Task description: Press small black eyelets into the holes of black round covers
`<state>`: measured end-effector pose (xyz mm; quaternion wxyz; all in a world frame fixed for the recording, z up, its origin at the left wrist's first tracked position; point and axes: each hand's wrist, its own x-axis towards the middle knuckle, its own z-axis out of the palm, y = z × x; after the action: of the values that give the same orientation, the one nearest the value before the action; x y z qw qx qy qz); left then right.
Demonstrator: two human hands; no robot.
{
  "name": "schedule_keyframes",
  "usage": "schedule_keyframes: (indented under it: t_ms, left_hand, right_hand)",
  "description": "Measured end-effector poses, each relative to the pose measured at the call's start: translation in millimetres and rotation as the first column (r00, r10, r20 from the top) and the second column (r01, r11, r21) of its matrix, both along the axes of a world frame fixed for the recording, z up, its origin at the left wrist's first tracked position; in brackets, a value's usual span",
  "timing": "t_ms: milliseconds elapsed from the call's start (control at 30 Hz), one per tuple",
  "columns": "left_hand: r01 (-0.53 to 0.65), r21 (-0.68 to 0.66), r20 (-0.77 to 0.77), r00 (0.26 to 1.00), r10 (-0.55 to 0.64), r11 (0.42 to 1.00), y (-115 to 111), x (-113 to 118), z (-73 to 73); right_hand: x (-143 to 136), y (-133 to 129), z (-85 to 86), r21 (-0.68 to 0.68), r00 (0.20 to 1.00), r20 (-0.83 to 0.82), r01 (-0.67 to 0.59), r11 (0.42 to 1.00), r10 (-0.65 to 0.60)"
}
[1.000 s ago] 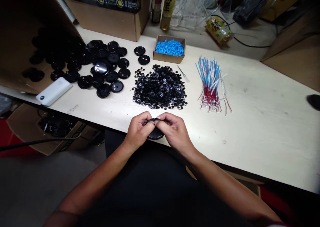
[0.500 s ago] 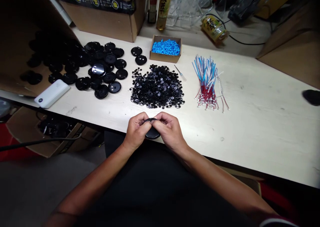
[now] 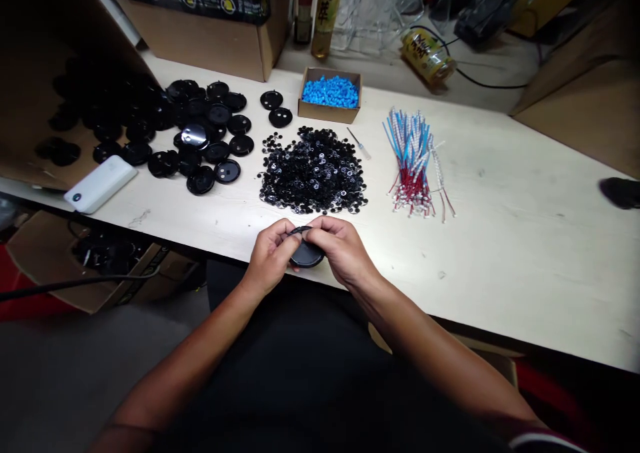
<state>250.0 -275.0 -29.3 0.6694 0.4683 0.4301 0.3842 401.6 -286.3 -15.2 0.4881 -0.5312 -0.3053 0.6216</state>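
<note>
A round black plastic cover (image 3: 307, 256) is held between both my hands at the table's front edge. My left hand (image 3: 271, 253) is closed on its left side, thumb on the upper face. My right hand (image 3: 340, 246) grips the right side, its thumb pressing near the far rim. The thumbs almost meet there, and whatever lies under them is hidden. Just beyond my hands spreads a pile of small black round parts (image 3: 315, 173). Further left lie several similar black covers (image 3: 228, 171), some stacked on each other.
A small carton of blue pieces (image 3: 330, 113) stands behind the pile, with a thin screwdriver-like tool (image 3: 359, 143) nearby. Bundled red, blue and white wires (image 3: 414, 163) lie to the right. A white power-bank-like block (image 3: 101, 184) sits left. Large cardboard boxes (image 3: 200, 36) and bottles (image 3: 327, 16) stand behind.
The cover has risen slightly and more of its face shows. My right hand has shifted a little up, and its thumb now lies flatter across the cover.
</note>
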Motion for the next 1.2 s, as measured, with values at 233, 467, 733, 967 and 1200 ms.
schedule_keyframes:
  t_ms: [233,467,733,967,1200]
  left_hand:
    - [0.08,0.027,-0.072,0.994,-0.078,0.996,-7.8,-6.1,10.5]
    - [0.047,0.038,-0.114,0.993,-0.043,0.998,-11.5,-3.5,15.5]
    - [0.006,0.076,-0.117,0.993,0.003,0.997,-15.4,2.6,14.3]
    - [-0.011,0.068,-0.128,0.992,0.02,0.998,-19.2,6.9,12.2]
    - [-0.009,0.085,-0.154,0.988,0.022,0.996,-24.0,9.1,11.4]
  right_hand:
    - [3.7,-3.3,10.3,-0.042,0.996,-0.082,0.017,0.999,-0.021]
    - [-1.5,-9.1,12.5,-0.044,0.994,-0.108,0.024,0.999,-0.029]
    - [-9.8,-15.1,15.0,-0.028,0.992,-0.093,0.078,0.997,-0.08]
    - [-12.1,-20.3,14.4,-0.016,0.988,-0.123,0.091,0.996,-0.092]
    - [-12.7,-24.7,12.0,-0.014,0.991,-0.084,0.1,0.995,-0.101]
